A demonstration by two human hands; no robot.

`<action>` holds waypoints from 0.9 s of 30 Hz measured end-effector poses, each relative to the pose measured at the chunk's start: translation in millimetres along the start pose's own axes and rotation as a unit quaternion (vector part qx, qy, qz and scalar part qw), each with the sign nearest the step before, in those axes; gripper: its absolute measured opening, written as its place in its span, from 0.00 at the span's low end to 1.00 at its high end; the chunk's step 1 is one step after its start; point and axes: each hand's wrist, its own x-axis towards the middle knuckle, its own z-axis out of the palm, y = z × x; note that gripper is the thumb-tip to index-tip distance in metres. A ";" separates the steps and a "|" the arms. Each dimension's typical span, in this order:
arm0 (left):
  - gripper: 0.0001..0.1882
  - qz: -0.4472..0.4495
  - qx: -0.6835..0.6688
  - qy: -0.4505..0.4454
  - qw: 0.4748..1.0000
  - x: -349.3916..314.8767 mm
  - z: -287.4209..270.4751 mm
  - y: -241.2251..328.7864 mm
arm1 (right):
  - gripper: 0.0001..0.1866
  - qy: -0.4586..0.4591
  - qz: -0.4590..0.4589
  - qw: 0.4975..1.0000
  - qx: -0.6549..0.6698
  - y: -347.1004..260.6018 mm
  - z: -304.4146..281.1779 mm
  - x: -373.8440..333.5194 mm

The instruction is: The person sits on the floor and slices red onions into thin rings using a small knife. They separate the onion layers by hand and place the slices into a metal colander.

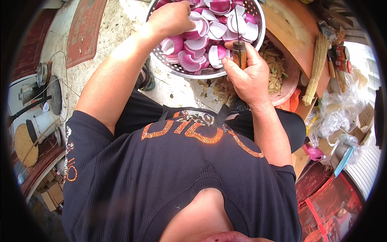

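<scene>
A metal colander (260, 30) with a perforated rim is heaped with cut red onion pieces (195, 50), purple outside and white inside. My left hand (171, 19) reaches over its left side, fingers curled down on a piece of red onion; the fingertips are partly hidden. On the right, my right hand (252, 74) is closed around the wooden handle of a knife (240, 54). The blade, seen nearly edge-on as a thin dark line, points away over the onions. Part of my right hand overlaps the colander's near right rim.
Right of the colander, a pinkish basin (291, 82) holds dry onion skins (274, 66), beside a wooden board (288, 20). More skins litter the floor near my feet. A straw broom (316, 68) and clear plastic bags (342, 105) are farther right. A red mat (85, 30) lies at left.
</scene>
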 end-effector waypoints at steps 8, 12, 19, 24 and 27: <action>0.25 -0.006 -0.038 0.020 0.999 1.9 13.8 -6.0 | 0.12 -0.002 -0.001 1.000 -0.016 -0.6 0.9 -1.3; 0.18 -0.063 -0.198 -0.015 0.978 8.5 7.4 -5.9 | 0.14 -0.008 0.003 1.000 -0.011 -0.3 1.0 -1.3; 0.06 0.017 -0.428 -0.029 0.903 15.9 -1.2 -15.6 | 0.14 -0.016 0.002 0.999 -0.028 -2.5 0.4 -0.9; 0.11 -0.048 -0.536 -0.134 0.832 3.5 -24.9 12.4 | 0.14 -0.015 -0.002 0.999 -0.033 -0.6 -1.2 -1.7; 0.10 -0.045 -0.556 -0.118 0.821 -4.0 -26.9 20.1 | 0.14 -0.019 -0.003 1.000 -0.019 -1.6 -0.6 -2.1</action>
